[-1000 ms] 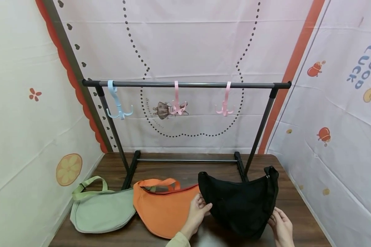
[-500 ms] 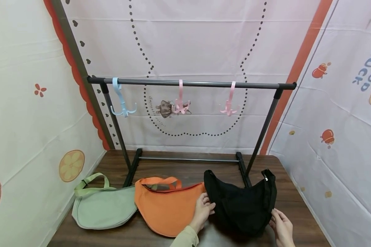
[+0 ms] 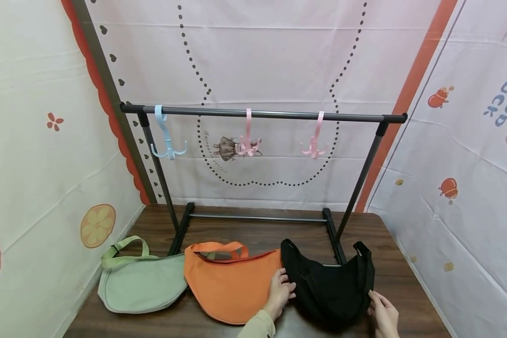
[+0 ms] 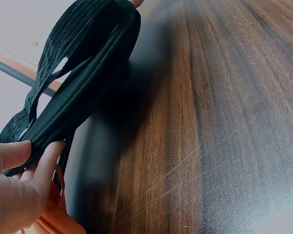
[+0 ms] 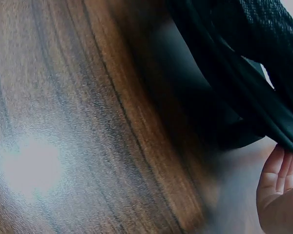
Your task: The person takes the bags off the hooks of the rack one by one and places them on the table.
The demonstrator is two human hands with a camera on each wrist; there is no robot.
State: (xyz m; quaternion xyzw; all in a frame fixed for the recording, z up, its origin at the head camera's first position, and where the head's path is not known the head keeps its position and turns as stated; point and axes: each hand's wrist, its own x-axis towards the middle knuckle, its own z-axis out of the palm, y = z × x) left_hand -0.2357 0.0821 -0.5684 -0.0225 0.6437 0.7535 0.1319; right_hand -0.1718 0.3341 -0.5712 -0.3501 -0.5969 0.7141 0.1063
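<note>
A black shoulder bag [image 3: 327, 291] stands upright at the front right of the table, its strap at the top. My left hand [image 3: 280, 293] pinches its left edge between thumb and fingers; in the left wrist view the thumb lies across the dark fabric [image 4: 83, 92]. On the opposite side my right hand [image 3: 382, 313] grips the bag's right edge, with the fingertips at the cloth in the right wrist view. An orange bag [image 3: 232, 291] lies just left of the black one, its right end beside my left hand. Further left is a pale green bag [image 3: 141, 286].
Behind the bags stands a black rack [image 3: 279, 113] on the wooden table [image 3: 257, 237]. From its bar hang a blue hook [image 3: 165, 134] and two pink hooks, one in the middle [image 3: 248, 136] and one to the right [image 3: 316, 138]. Printed cloth walls [image 3: 456, 225] enclose the table.
The black bag has been lowered, its top edge sinking and sagging between both hands. Both hands keep their hold. The head view has shifted slightly; the other bags stay in place.
</note>
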